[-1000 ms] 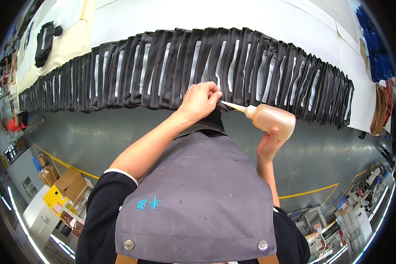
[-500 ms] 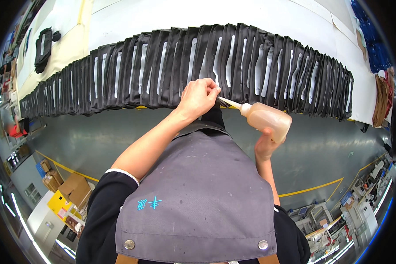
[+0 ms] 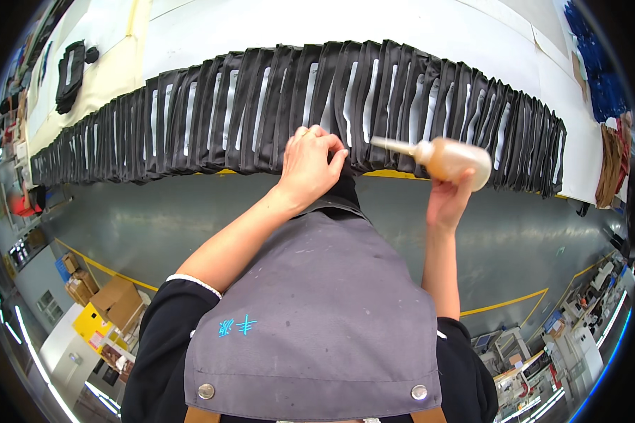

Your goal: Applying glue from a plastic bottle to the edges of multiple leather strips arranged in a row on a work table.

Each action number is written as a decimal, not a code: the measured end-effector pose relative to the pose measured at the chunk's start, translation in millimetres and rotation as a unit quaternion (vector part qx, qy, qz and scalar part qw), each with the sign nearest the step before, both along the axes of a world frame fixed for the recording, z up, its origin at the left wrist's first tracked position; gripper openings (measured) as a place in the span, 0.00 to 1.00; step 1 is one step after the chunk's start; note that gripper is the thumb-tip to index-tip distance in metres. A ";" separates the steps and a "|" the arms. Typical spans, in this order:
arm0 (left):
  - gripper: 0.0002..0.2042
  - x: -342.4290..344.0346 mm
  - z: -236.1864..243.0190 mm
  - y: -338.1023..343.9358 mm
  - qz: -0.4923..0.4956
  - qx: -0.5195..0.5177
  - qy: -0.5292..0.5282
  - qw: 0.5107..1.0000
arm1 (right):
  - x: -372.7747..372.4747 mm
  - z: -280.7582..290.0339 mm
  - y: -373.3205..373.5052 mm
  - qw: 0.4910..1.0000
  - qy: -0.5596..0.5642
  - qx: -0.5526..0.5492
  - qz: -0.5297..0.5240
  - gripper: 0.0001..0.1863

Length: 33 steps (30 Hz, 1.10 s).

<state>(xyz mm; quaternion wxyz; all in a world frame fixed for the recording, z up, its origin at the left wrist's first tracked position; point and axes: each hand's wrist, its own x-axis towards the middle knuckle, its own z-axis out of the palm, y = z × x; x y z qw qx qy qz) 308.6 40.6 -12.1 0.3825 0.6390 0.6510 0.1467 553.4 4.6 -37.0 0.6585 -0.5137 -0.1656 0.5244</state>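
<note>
Grip of the right hand (image 3: 447, 203): closed around the lower side of a squeeze bottle (image 3: 460, 162), thumb toward the base; bottle tilted nearly flat, slightly blurred, pale amber contents; its long nozzle (image 3: 395, 145) points left toward the left hand (image 3: 309, 169), apart from it. Left hand: fingers curled at the near edge of the row, thumb close to the forefinger; cannot tell whether anything is pinched there.

Bottle position: in front of the right-centre part of a long row of black folded pieces (image 3: 246, 106), in our line of sight; contact with them not discernible; pieces stand packed side by side, many showing a pale strip (image 3: 231, 106); row lies along the near edge of a white table (image 3: 317, 25).

Further out: a black bundle (image 3: 69, 76) on the table, upper left; blue fabric (image 3: 600, 67) and brown fabric (image 3: 607, 169) at right; grey apron (image 3: 310, 296) below the hands; grey floor (image 3: 212, 218) beyond; cartons (image 3: 116, 297) at lower left.
</note>
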 end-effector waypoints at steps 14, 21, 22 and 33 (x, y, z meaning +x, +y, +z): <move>0.04 -5.7 -1.6 -15.5 -0.018 0.044 0.112 0.993 | -17.8 -28.8 153.7 0.986 -0.128 0.056 0.092 0.25; 0.04 -7.9 -1.9 -15.4 -0.004 0.033 0.111 0.993 | -30.3 -32.9 171.6 0.974 -0.188 0.076 0.098 0.22; 0.04 -7.9 -2.0 -15.4 -0.004 0.031 0.108 0.994 | -29.8 -33.6 172.3 0.974 -0.186 0.073 0.105 0.23; 0.04 -9.3 -1.4 -15.9 -0.004 0.035 0.098 0.994 | -25.2 -34.1 162.1 0.970 -0.186 0.052 0.147 0.26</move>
